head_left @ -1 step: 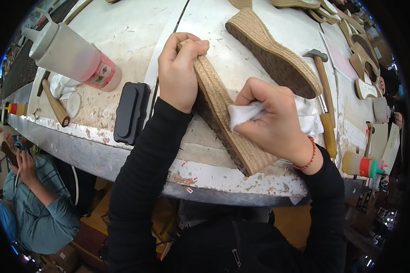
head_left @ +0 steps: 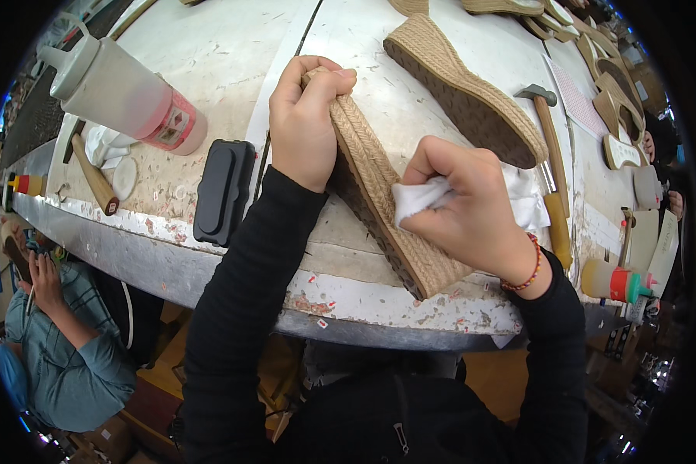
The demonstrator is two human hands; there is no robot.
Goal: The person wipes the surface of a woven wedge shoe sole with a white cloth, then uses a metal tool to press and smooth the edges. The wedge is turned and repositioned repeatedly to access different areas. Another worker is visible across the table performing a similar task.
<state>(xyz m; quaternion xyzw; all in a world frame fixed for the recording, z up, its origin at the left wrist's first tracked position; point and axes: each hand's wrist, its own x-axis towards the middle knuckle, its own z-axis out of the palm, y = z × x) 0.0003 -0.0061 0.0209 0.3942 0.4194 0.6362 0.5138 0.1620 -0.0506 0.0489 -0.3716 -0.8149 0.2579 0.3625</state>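
Observation:
My left hand (head_left: 305, 127) is closed around the upper, toe end of a tan braided wedge shoe sole (head_left: 433, 259), which stands tilted on its side with its thick heel end toward the table's front edge. Pinched in my right hand (head_left: 472, 209) is a folded white cloth (head_left: 419, 198), pressed to or just beside the woven side wall at mid-length. Part of that side wall is hidden behind my right hand. Beyond it lies a second wedge sole (head_left: 472, 93), its brown patterned bottom facing me.
A hammer (head_left: 553, 139) and a yellow-handled tool (head_left: 557, 224) lie at the right. Another white cloth (head_left: 524, 197) is behind my right hand. Leftward are a black case (head_left: 224, 192), a squeeze bottle (head_left: 124, 93) and a wooden handle (head_left: 95, 176). A co-worker (head_left: 69, 340) sits at left.
My right hand has shifted very slightly to the right with the cloth. The left hand and the wedge sole stay in place.

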